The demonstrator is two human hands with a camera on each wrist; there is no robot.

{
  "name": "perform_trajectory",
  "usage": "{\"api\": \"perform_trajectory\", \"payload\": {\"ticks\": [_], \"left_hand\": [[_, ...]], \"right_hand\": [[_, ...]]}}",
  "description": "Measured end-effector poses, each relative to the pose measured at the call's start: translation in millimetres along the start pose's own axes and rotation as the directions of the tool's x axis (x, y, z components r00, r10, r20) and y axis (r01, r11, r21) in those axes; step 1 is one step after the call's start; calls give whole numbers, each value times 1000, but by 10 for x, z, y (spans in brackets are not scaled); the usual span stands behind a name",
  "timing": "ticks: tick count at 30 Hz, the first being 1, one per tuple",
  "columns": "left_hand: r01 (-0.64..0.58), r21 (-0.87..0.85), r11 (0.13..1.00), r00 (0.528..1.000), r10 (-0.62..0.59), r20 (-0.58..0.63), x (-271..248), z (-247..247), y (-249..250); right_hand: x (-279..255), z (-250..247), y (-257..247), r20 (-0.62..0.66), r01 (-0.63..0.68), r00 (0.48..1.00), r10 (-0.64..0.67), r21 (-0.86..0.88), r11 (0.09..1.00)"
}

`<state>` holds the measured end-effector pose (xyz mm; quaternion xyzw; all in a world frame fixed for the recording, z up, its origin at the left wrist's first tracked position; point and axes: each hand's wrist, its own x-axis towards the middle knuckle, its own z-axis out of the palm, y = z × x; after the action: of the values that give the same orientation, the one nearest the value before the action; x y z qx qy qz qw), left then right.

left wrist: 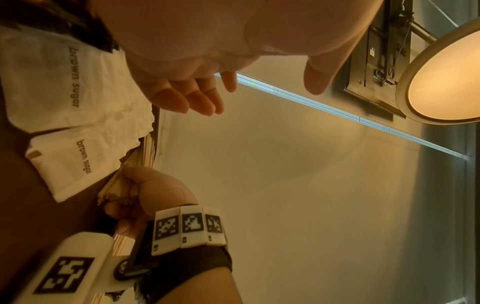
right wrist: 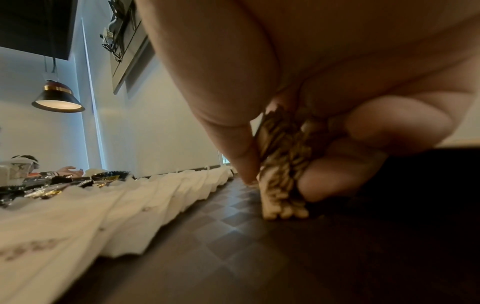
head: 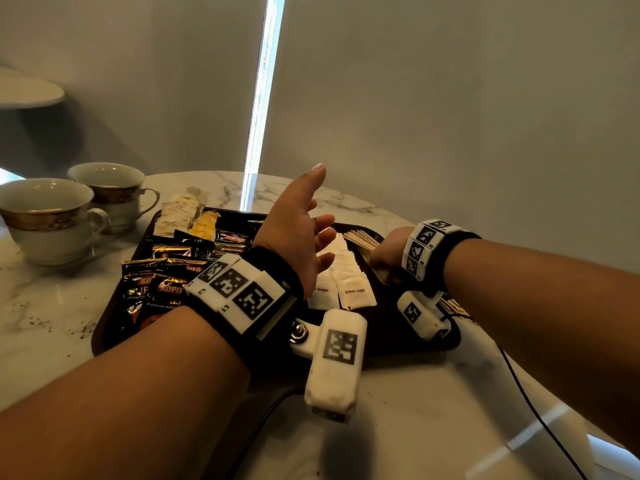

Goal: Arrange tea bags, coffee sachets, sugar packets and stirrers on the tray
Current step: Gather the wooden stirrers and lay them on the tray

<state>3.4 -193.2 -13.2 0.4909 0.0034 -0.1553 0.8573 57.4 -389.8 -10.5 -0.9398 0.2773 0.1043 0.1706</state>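
A bundle of thin wooden stirrers (head: pixel 363 242), too many to count, is being gripped by the right hand (head: pixel 391 252) at the right edge of the dark rectangular tray (head: pixel 104 327). The left hand (head: pixel 294 230) is being held open, empty, above two rows of white paper brown-sugar packets (head: pixel 356 289). Two porcelain cups (head: pixel 52 220) are being kept beside glossy black coffee sachets (head: pixel 166 275).

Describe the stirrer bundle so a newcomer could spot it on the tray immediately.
Find the dark tray on the marble table. Along its right side, beside the row of white sugar packets, the right hand grips the stirrers: thin pale wooden sticks, the only unwrapped items.
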Motion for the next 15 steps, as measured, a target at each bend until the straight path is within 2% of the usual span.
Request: {"api": "perform_trajectory", "payload": {"ticks": [8,15], "left_hand": [[-5,3,1000,1000,5,-3,-7,15,-3],[-13,-5,1000,1000,13,5,-13,13,5]], "right_hand": [[1,-116,92,-26,19,999,-21,-44,999],[77,-188,206,9,30,1000,-30,23,999]]}}
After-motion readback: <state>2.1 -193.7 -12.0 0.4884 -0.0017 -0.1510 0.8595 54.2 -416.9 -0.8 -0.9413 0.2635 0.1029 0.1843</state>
